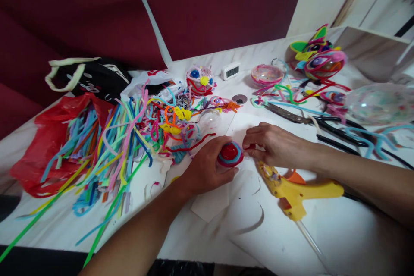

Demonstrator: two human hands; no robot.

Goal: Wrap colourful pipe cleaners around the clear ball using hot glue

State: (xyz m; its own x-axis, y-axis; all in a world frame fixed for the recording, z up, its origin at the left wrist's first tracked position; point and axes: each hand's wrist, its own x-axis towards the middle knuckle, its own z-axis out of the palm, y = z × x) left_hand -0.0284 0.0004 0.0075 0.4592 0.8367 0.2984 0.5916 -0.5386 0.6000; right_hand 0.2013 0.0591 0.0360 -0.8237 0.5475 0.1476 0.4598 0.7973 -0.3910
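Observation:
My left hand (211,164) is curled around a small round ball (229,154) wrapped in red and light-blue pipe cleaner. Close on its right side, my right hand (270,144) has its fingertips pinched together. A bit of red, looking like pipe cleaner, shows between those fingers; most of it is hidden. Below my right wrist lies a yellow glue gun (296,196), its orange trigger showing and a clear glue stick (313,246) poking out of its back. Under the ball is a sheet of pale paper (210,205).
Pipe cleaners (119,146) spill from a red plastic bag (42,151) at left. A black tote bag (93,79), decorated ball (199,81) and small digital clock (230,71) stand behind. Pliers (287,113), a clear bowl (267,75) and a clear dome (381,101) are at right.

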